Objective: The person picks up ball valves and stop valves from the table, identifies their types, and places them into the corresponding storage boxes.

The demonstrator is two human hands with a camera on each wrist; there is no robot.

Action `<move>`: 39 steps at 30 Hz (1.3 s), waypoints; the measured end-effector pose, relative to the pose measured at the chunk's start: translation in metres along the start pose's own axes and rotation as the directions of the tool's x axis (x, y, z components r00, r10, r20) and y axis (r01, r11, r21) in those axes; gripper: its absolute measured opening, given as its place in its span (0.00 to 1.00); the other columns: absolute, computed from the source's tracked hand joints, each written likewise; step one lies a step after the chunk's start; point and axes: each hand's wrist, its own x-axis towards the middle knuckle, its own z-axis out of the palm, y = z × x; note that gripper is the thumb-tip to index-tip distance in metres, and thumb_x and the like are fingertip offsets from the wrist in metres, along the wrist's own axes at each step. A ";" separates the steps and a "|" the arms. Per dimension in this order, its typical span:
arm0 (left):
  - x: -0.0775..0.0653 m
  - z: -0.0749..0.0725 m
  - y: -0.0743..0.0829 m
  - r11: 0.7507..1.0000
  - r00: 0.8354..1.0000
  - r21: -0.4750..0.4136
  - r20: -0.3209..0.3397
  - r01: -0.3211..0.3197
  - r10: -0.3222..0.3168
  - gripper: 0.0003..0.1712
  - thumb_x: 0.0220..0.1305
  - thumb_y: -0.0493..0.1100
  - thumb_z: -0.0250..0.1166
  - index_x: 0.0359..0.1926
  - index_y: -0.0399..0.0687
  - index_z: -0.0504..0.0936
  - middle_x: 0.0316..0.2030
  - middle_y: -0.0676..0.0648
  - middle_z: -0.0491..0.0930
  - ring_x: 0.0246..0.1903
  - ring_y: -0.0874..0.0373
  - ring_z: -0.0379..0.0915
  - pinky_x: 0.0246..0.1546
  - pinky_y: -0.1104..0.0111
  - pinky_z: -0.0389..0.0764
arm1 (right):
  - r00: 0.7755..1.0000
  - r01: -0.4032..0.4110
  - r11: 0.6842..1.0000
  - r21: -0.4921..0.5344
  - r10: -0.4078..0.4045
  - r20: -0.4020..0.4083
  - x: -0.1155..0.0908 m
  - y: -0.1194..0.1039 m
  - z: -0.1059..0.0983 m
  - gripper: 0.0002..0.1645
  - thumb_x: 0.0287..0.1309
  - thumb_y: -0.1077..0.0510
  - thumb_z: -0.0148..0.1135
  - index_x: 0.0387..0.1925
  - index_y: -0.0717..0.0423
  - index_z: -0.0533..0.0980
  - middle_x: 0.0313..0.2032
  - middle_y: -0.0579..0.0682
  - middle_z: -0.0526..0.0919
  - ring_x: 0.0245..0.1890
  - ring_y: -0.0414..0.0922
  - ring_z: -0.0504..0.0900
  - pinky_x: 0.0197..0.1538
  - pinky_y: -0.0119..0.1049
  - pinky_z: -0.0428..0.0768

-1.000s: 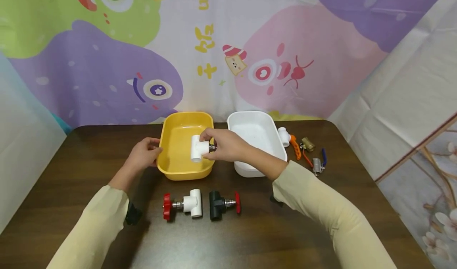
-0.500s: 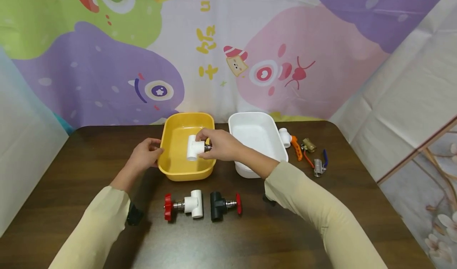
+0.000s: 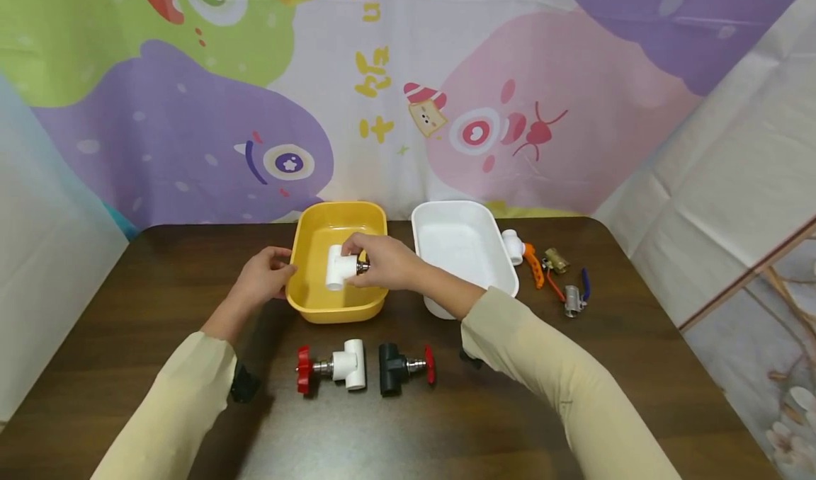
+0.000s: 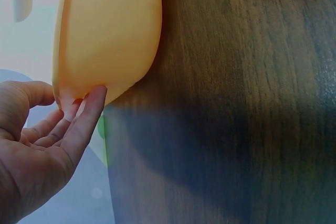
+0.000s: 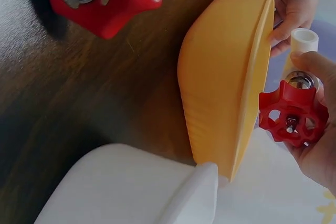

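Note:
My right hand (image 3: pixel 389 264) grips a white T-shaped stop valve (image 3: pixel 338 271) over the yellow basin (image 3: pixel 338 315). In the right wrist view, the valve's red handwheel (image 5: pixel 291 116) lies between my thumb and fingers; in the head view the hand hides it. My left hand (image 3: pixel 260 282) holds the yellow basin's left rim, thumb at the edge and fingers against the outer wall, as the left wrist view shows. On the table in front of the basin lie another white stop valve (image 3: pixel 347 365) and a black one (image 3: pixel 392 370), both with red handwheels.
A white basin (image 3: pixel 455 243) stands right of the yellow one. Beyond it lie a white ball valve with an orange handle (image 3: pixel 534 266), a brass valve (image 3: pixel 557 261) and a steel valve with a blue handle (image 3: pixel 572 301). A printed cloth (image 3: pixel 382 161) hangs behind the table.
My right hand has moved a little to the left over the yellow basin with the white valve. My left hand keeps its hold on the rim.

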 end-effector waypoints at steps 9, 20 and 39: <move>0.001 0.000 0.001 1.000 1.000 -0.004 -0.003 0.012 -0.012 0.28 0.68 0.43 0.51 0.65 0.35 0.59 0.53 0.31 0.69 0.44 0.43 0.76 0.37 0.61 0.84 | 1.000 0.005 1.000 0.011 -0.005 -0.008 0.007 0.000 0.006 0.25 0.49 0.49 0.70 0.48 0.51 0.72 0.45 0.47 0.80 0.47 0.45 0.78 0.50 0.34 0.76; 0.002 0.000 -0.001 1.000 1.000 -0.009 -0.008 -0.002 0.002 0.28 0.68 0.42 0.51 0.65 0.35 0.59 0.52 0.31 0.70 0.43 0.44 0.77 0.35 0.62 0.85 | 1.000 -0.006 1.000 0.002 0.006 0.003 0.010 0.004 0.015 0.25 0.49 0.49 0.70 0.48 0.51 0.72 0.45 0.48 0.80 0.48 0.47 0.78 0.51 0.36 0.76; 0.000 0.000 -0.001 1.000 1.000 -0.005 -0.011 0.000 0.000 0.28 0.68 0.43 0.52 0.64 0.36 0.60 0.51 0.32 0.70 0.40 0.47 0.77 0.35 0.62 0.85 | 0.999 -0.026 0.999 -0.029 0.027 0.036 0.011 0.005 0.031 0.25 0.49 0.48 0.69 0.48 0.49 0.72 0.45 0.45 0.80 0.43 0.40 0.76 0.49 0.32 0.76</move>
